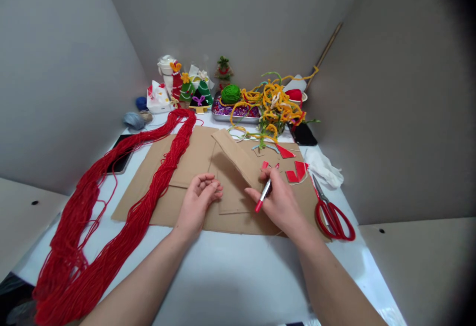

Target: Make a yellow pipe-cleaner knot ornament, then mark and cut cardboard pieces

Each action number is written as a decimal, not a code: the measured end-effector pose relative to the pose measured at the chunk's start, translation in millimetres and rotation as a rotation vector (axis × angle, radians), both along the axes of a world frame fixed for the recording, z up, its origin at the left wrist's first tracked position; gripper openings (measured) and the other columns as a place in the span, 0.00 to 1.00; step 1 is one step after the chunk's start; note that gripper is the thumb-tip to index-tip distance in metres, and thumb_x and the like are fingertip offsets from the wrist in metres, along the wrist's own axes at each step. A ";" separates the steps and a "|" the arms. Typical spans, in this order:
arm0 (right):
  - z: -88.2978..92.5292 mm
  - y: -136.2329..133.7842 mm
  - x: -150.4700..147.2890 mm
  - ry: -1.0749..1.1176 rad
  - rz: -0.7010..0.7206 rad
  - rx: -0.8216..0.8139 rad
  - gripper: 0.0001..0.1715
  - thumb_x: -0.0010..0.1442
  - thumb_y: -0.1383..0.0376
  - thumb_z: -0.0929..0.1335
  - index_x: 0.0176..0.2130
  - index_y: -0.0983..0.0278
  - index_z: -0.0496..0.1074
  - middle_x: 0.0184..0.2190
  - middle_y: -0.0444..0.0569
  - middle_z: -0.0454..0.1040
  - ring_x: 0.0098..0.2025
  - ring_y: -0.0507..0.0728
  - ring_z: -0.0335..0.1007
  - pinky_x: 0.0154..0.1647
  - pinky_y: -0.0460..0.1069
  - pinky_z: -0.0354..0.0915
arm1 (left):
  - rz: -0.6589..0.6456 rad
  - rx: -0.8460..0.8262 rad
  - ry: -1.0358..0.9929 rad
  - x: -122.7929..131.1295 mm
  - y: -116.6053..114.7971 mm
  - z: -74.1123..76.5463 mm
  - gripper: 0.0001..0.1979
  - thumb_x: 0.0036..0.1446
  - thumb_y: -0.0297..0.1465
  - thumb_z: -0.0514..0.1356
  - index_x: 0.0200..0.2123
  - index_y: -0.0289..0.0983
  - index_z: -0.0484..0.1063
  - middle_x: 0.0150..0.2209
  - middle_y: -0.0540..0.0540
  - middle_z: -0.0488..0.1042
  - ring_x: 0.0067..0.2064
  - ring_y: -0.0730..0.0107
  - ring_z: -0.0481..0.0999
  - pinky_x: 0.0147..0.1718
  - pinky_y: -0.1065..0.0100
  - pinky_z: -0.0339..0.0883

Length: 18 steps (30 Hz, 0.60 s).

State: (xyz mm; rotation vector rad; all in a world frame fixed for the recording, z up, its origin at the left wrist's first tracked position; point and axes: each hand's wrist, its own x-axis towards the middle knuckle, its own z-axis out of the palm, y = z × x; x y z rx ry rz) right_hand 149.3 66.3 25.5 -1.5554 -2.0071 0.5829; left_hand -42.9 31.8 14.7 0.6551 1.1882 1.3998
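My right hand (277, 199) is closed on a red-capped marker (263, 196) and on the lower right end of a tan cardboard strip (238, 157), which tilts up over the cardboard sheet (201, 221). Left of the strip, my left hand (201, 197) rests above the sheet with curled fingers; whether anything is between them is too small to tell. A smaller cardboard piece (186, 167) lies on the sheet behind my left hand. Red cut pieces (295, 173) lie to the right, beyond my right hand.
A long red yarn skein (148, 202) covers the left side. Red-handled scissors (334, 222) and a white cloth (325, 167) are at the right. Behind stand a bead tray (238, 116), tangled yellow yarn (277, 100), small tree figures (203, 93) and a black phone (303, 134).
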 end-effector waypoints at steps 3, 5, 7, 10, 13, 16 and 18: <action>5.2 -9.8 -6.1 -0.028 0.040 -0.020 0.18 0.53 0.55 0.69 0.38 0.59 0.58 0.33 0.45 0.71 0.30 0.56 0.69 0.28 0.48 0.60 | -0.036 0.003 0.052 -2.2 2.5 -3.8 0.15 0.52 0.35 0.63 0.41 0.36 0.68 0.36 0.47 0.73 0.35 0.73 0.75 0.38 0.68 0.70; 6.7 -18.4 -12.8 -0.060 0.059 -0.008 0.18 0.54 0.56 0.69 0.37 0.60 0.59 0.31 0.46 0.71 0.29 0.56 0.69 0.27 0.47 0.59 | -0.078 0.010 0.038 -1.7 2.5 -5.2 0.16 0.52 0.36 0.62 0.43 0.35 0.68 0.38 0.45 0.74 0.36 0.72 0.75 0.39 0.67 0.70; 5.7 -26.6 -18.4 -0.092 0.061 0.027 0.17 0.54 0.57 0.69 0.37 0.61 0.59 0.30 0.47 0.71 0.30 0.57 0.69 0.27 0.48 0.60 | -0.101 0.008 0.001 -0.8 1.9 -5.4 0.16 0.53 0.36 0.62 0.43 0.35 0.68 0.38 0.44 0.75 0.36 0.71 0.76 0.40 0.66 0.71; 0.1 -37.2 -23.3 -0.131 0.059 0.078 0.17 0.54 0.60 0.69 0.40 0.62 0.60 0.33 0.50 0.72 0.35 0.61 0.71 0.32 0.50 0.63 | -0.103 -0.033 -0.069 -0.3 0.9 -3.4 0.16 0.52 0.35 0.63 0.42 0.34 0.69 0.36 0.44 0.76 0.36 0.71 0.76 0.39 0.67 0.72; -6.4 -44.6 -26.0 -0.141 0.089 0.058 0.20 0.53 0.62 0.70 0.43 0.63 0.59 0.37 0.54 0.72 0.39 0.64 0.71 0.35 0.53 0.65 | -0.082 -0.101 -0.113 -1.3 1.6 -0.4 0.13 0.50 0.32 0.65 0.38 0.34 0.69 0.33 0.47 0.76 0.34 0.73 0.76 0.37 0.69 0.73; -8.9 -45.6 -26.2 -0.061 0.140 -0.014 0.22 0.52 0.61 0.71 0.43 0.61 0.59 0.39 0.55 0.73 0.41 0.65 0.71 0.36 0.54 0.65 | -0.062 -0.127 -0.112 -3.8 3.3 1.3 0.12 0.48 0.31 0.66 0.34 0.34 0.68 0.32 0.49 0.75 0.32 0.75 0.75 0.34 0.71 0.72; -7.7 -41.7 -24.2 0.095 0.124 -0.067 0.20 0.52 0.59 0.71 0.40 0.60 0.59 0.43 0.54 0.73 0.41 0.63 0.71 0.38 0.54 0.65 | -0.085 -0.122 -0.097 -6.1 3.8 1.5 0.11 0.48 0.31 0.66 0.34 0.34 0.69 0.32 0.49 0.75 0.33 0.74 0.75 0.34 0.71 0.72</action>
